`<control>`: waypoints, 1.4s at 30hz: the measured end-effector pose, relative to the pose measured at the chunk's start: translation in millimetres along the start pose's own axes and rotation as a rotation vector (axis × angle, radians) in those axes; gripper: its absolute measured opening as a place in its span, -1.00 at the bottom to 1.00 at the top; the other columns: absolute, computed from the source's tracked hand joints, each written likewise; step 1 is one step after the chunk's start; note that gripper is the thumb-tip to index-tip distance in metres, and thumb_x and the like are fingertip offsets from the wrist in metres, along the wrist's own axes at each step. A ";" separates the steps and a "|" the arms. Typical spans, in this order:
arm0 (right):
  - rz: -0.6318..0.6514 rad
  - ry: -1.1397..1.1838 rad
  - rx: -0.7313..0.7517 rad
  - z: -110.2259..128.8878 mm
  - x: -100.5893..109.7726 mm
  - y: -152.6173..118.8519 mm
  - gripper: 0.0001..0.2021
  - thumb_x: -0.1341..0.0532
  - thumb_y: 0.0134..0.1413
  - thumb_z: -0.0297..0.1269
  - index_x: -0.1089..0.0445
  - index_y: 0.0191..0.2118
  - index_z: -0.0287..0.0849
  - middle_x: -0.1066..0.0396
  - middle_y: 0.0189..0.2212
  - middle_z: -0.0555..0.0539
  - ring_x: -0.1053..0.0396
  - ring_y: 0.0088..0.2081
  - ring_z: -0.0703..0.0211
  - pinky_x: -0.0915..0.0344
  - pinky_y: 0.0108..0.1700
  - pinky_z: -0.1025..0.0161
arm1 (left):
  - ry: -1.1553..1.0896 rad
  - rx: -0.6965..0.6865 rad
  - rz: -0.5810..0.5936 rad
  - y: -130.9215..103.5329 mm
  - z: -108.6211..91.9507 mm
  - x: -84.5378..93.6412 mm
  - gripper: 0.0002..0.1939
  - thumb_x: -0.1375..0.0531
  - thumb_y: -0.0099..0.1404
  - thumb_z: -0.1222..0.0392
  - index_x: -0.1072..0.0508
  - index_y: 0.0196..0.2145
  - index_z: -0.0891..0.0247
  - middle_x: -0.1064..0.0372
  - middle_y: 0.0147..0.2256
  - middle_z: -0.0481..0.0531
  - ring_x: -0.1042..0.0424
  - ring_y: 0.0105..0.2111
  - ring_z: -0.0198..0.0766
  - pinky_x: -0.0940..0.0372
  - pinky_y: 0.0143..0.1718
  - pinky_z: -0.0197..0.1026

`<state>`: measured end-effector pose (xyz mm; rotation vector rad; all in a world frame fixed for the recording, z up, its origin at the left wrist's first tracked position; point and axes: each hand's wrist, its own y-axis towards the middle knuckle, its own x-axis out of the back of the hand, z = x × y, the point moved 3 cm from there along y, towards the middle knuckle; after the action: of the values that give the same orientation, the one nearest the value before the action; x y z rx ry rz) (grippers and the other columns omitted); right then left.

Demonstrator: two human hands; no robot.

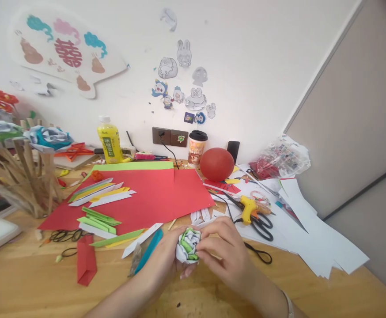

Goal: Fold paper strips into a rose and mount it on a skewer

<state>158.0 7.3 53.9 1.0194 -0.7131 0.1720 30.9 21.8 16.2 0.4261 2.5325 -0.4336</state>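
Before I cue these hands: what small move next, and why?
Perhaps lightly press the right edge of the green-and-white paper flower with the right hand: its fingers are at that edge, while the left hand cradles the flower.

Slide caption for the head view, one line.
Left hand holds a green-and-white paper flower, right hand at its edge, with red paper and a yellow glue gun beyond.

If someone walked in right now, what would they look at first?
Probably the big red paper spread on the desk, and the round red balloon, just right of the lidded cup. Next, maybe the green-and-white paper flower, low in the middle, in the left hand with the right hand at its edge.
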 end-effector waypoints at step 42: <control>0.187 -0.013 -0.024 -3.1 -2.2 4.5 -0.92 -0.15 0.11 -0.43 -0.36 -0.37 -0.17 -0.39 -0.35 -0.04 -0.25 -0.28 0.17 -0.23 -0.22 0.20 | 0.314 -0.034 -0.084 0.6 -0.6 10.2 -0.68 0.05 0.19 0.02 -0.37 -0.47 0.26 -0.19 -0.73 -0.09 -0.11 -0.75 -0.36 -0.01 -0.71 -0.32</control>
<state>155.7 12.6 54.8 0.9309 -0.8211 0.3181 22.6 24.7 10.9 0.4021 2.8656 -0.3783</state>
